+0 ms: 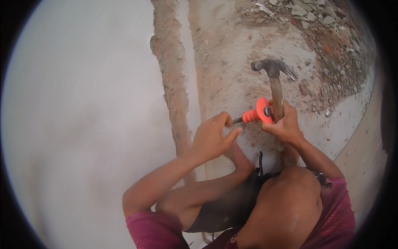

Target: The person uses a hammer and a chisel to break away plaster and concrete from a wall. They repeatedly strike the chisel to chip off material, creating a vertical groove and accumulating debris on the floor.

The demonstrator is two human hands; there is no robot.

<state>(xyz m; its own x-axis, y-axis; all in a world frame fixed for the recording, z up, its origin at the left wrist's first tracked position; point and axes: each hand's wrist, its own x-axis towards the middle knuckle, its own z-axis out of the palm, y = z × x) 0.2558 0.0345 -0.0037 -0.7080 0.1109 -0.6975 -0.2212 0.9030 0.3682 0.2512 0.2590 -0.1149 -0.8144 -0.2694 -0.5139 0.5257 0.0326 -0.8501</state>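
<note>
My right hand grips the wooden handle of a claw hammer, its dark steel head pointing up and away from me. The same hand also holds a chisel with an orange-red ribbed grip and round hand guard, pinched against the handle at its struck end. The dark chisel shaft runs left towards my left hand. That hand's fingers are curled at the shaft and its thumb stands apart. My fingers hide the chisel's tip, so whether they grip it is unclear.
To the left rises a pale wall; a rough chased groove runs along its base. Broken rubble covers the floor at upper right. Dust and crumbs coat the floor ahead. My bent legs are close below my hands.
</note>
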